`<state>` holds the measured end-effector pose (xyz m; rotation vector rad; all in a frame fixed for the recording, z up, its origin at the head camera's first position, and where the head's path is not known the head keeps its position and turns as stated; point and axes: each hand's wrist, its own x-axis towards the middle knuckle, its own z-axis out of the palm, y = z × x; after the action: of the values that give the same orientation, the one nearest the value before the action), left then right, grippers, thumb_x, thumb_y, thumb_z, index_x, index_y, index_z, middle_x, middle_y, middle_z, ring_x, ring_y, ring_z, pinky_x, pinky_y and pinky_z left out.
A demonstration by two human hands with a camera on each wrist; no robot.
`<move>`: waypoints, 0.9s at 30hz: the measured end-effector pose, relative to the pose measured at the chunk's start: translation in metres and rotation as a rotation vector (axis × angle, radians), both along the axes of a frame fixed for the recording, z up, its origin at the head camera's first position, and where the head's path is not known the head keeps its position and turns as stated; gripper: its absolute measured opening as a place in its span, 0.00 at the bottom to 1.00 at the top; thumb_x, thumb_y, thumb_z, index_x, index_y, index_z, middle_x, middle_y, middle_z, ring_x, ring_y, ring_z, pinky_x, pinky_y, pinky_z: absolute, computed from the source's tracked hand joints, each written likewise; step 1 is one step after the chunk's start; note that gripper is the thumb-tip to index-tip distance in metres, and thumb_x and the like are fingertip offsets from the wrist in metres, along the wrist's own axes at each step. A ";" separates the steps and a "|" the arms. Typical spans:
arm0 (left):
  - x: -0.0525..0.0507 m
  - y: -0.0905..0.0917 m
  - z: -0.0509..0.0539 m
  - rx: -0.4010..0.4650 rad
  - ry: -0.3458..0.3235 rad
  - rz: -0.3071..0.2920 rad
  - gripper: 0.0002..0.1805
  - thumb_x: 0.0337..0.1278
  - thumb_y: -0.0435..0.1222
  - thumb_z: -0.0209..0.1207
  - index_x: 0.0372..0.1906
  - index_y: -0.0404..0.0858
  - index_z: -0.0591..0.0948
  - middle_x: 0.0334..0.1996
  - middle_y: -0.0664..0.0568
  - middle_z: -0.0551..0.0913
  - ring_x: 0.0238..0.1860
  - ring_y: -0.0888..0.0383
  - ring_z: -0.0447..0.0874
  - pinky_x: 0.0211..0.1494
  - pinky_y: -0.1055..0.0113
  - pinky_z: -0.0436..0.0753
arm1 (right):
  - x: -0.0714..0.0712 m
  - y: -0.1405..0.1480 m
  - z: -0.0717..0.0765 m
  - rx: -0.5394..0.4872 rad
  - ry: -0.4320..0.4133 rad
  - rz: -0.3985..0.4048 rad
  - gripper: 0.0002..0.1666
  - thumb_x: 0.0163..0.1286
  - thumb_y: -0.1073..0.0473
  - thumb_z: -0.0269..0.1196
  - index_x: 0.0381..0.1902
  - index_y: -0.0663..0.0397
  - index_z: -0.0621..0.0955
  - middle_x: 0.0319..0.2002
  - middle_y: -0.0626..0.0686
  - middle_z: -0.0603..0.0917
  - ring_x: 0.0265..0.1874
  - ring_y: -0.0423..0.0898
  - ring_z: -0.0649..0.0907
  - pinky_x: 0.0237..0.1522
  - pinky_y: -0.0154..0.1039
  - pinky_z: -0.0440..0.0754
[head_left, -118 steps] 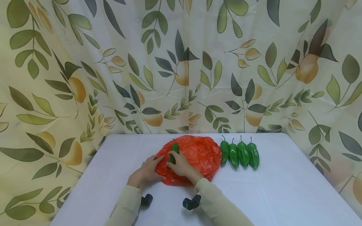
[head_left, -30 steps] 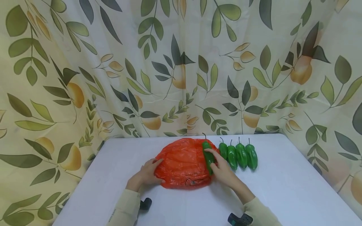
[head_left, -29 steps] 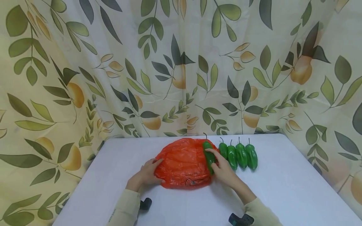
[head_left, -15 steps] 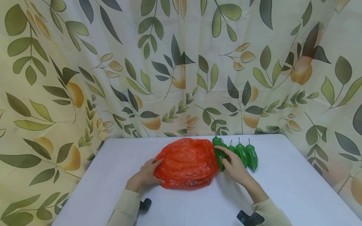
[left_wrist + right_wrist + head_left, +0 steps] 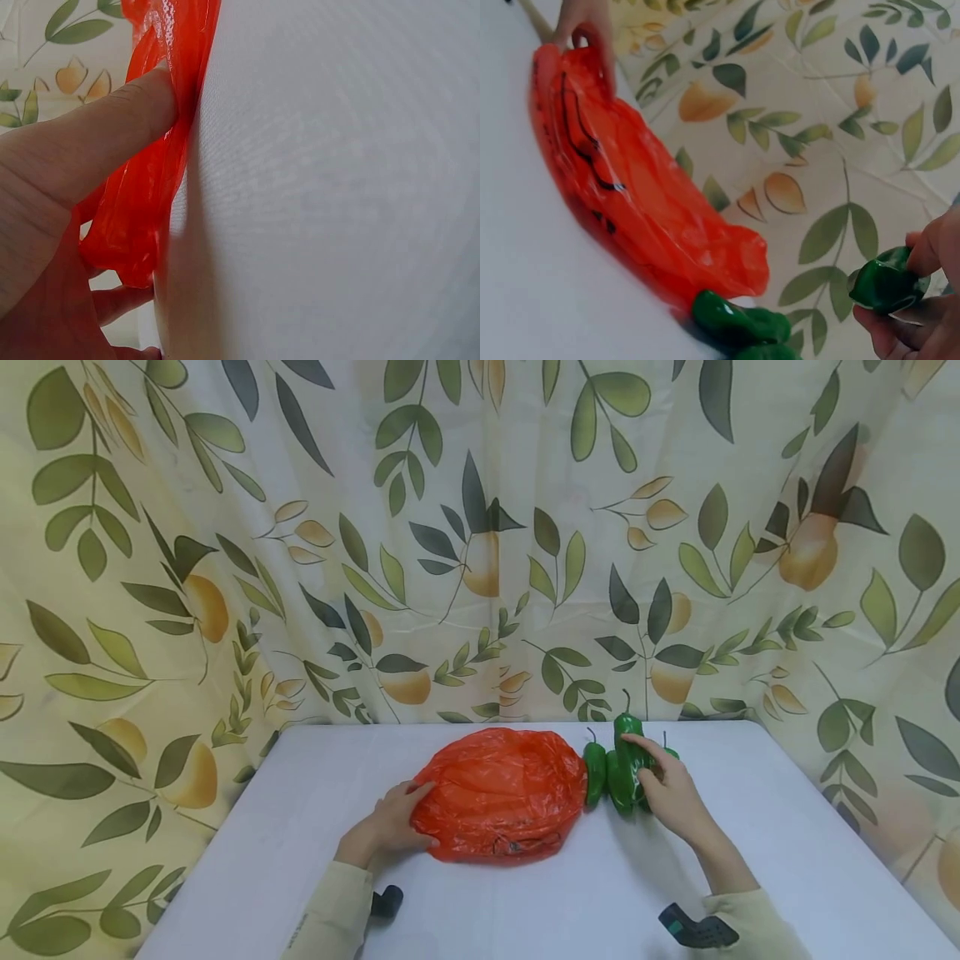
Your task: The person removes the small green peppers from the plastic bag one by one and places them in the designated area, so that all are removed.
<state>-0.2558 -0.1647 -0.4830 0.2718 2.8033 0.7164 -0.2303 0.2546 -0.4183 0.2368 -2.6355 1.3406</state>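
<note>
A crumpled red plastic bag lies on the table. My left hand holds its left edge, with the thumb on the bag and the other fingers beyond it in the left wrist view. Between thumb and fingers my right hand grips a green pepper, stem up. That pepper is off the table, over a row of similar peppers and partly covering them. In the row, the leftmost pepper stands beside the bag's right edge; the rightmost pepper is mostly hidden behind my right hand.
The white table extends to the right of the peppers and in front of the bag. A curtain printed with leaves and fruit hangs behind the table and along its sides. A dark wrist device is on my right arm.
My right hand has carried the gripped pepper rightward, from over the bag's left part, past its right edge, to over the row. My left hand has stayed at the bag's left edge.
</note>
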 end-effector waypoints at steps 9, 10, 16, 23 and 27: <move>0.000 0.000 0.002 -0.015 0.010 0.001 0.52 0.46 0.47 0.76 0.78 0.52 0.64 0.75 0.42 0.63 0.74 0.39 0.61 0.66 0.34 0.76 | -0.003 0.023 0.001 0.010 -0.035 -0.040 0.35 0.72 0.72 0.43 0.76 0.57 0.64 0.71 0.77 0.63 0.41 0.56 0.79 0.27 0.34 0.78; 0.001 0.000 0.001 -0.016 0.008 0.005 0.52 0.46 0.48 0.76 0.78 0.53 0.63 0.76 0.43 0.63 0.74 0.40 0.61 0.66 0.34 0.76 | -0.003 0.025 0.001 0.011 -0.036 -0.044 0.35 0.71 0.72 0.43 0.76 0.57 0.64 0.71 0.76 0.63 0.37 0.52 0.79 0.25 0.33 0.76; 0.002 0.000 0.001 -0.012 0.011 0.004 0.53 0.45 0.48 0.76 0.78 0.53 0.63 0.76 0.43 0.63 0.73 0.40 0.62 0.66 0.35 0.76 | -0.005 0.038 -0.003 -0.005 -0.066 -0.062 0.36 0.72 0.72 0.41 0.78 0.56 0.61 0.72 0.76 0.60 0.21 0.39 0.70 0.20 0.32 0.72; 0.001 -0.001 0.001 -0.008 0.011 -0.002 0.53 0.44 0.48 0.77 0.78 0.52 0.63 0.75 0.43 0.63 0.73 0.40 0.62 0.65 0.35 0.77 | -0.006 0.047 -0.010 0.002 -0.094 -0.089 0.37 0.71 0.73 0.40 0.79 0.57 0.59 0.74 0.79 0.55 0.46 0.61 0.80 0.26 0.33 0.77; 0.002 0.000 0.002 -0.009 0.000 0.010 0.54 0.43 0.48 0.77 0.78 0.54 0.63 0.76 0.44 0.63 0.73 0.40 0.62 0.63 0.37 0.79 | -0.006 0.052 -0.013 0.005 -0.096 -0.098 0.37 0.71 0.73 0.40 0.78 0.60 0.58 0.73 0.80 0.56 0.47 0.61 0.79 0.28 0.32 0.78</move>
<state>-0.2543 -0.1649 -0.4812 0.2564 2.8088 0.7051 -0.2363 0.3070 -0.4312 0.0437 -2.6896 1.3466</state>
